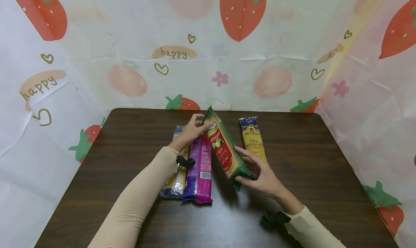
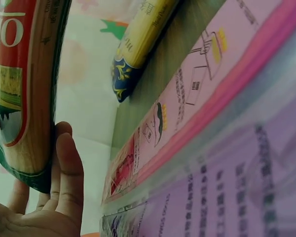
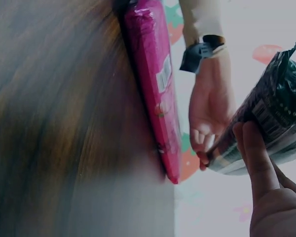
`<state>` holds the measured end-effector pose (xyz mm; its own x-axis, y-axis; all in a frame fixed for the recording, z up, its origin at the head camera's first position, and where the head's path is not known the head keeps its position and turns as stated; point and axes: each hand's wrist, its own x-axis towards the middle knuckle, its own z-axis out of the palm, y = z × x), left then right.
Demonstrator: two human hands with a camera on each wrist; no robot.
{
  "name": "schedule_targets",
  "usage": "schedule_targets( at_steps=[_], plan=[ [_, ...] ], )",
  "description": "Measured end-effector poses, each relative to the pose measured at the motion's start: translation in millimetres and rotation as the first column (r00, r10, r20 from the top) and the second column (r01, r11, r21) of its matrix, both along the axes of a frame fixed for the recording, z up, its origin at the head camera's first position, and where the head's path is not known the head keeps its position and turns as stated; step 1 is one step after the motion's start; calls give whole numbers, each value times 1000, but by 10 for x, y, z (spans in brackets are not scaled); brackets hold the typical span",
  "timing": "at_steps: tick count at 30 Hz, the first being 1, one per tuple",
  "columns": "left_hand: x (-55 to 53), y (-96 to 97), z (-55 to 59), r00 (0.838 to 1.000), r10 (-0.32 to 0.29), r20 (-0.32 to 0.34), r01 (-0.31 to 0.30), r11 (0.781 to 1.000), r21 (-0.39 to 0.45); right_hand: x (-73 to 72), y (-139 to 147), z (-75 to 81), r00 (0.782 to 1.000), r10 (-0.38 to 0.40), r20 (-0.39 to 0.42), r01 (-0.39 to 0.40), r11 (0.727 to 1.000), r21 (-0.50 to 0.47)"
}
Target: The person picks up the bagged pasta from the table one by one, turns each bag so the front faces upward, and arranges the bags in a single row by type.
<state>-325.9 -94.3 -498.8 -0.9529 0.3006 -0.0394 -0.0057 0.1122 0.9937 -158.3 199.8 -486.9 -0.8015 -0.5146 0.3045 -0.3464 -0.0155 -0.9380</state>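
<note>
A green spaghetti pack (image 1: 222, 150) with a red oval label is held tilted above the table between both hands. My left hand (image 1: 192, 131) grips its upper end, with the thumb on the front and the fingers behind, as the left wrist view (image 2: 37, 207) also shows. Around the lower end, my right hand (image 1: 262, 175) holds the pack by its side and bottom edge. A pink and purple pack (image 1: 204, 161) lies under and beside my left wrist. Partly hidden by the left arm, a clear and blue pack (image 1: 177, 184) lies left of it.
A yellow and blue spaghetti pack (image 1: 252, 136) lies behind my right hand, its lower end hidden. The dark wooden table (image 1: 302, 150) runs back to a strawberry-print cloth (image 1: 208, 78), which also hangs at both sides.
</note>
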Motion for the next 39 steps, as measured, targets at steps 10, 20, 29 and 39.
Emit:
schedule_targets(
  at_steps=[10, 20, 29, 39],
  plan=[
    [5, -37, -24, 1000, -6, 21, 4, 996, 85, 7, -30, -46, 998, -62, 19, 63, 997, -42],
    [24, -72, 5, 989, -119, 83, 95, 964, 248, 20, -57, -47, 985, -85, 148, 105, 986, -131],
    [39, -99, 44, 978, -173, 118, 140, 959, 247, 34, -90, -24, 980, -110, 168, 131, 984, -122],
    [90, -135, 47, 972, -158, 175, 124, 974, 191, 23, -73, -24, 981, -165, 103, 163, 986, 25]
  ],
)
